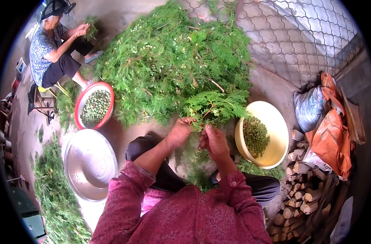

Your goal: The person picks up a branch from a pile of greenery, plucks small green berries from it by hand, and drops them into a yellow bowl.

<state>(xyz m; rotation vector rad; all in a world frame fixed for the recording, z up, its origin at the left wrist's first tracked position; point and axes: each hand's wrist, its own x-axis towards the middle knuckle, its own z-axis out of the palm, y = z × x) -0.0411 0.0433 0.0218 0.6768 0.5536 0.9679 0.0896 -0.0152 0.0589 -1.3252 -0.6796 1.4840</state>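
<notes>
- A feathery green conifer sprig [215,106] with flat, scale-like fronds and a thin brown stem is held up in front of the person's knees, at the near edge of the big heap.
- The left hand [179,132] is closed around the sprig's lower stem, steadying it; the right hand [214,141] pinches into the fronds with its fingertips, seemingly to pluck off the small cones.
- Just right of the hands stands a cream plastic basin [275,126], about a third filled with small green round cones [256,135], close enough that pickings can drop straight in.
- Beyond the hands lies the large heap of cut conifer branches [173,57] on the concrete ground.
- To the left stand a red-rimmed basin [83,101] holding more green cones and an empty metal basin [89,163].
- Another person [51,49] sits at the far left, working a sprig of their own.
- Stacked firewood [301,191] and orange sacks [332,138] fill the right side.
</notes>
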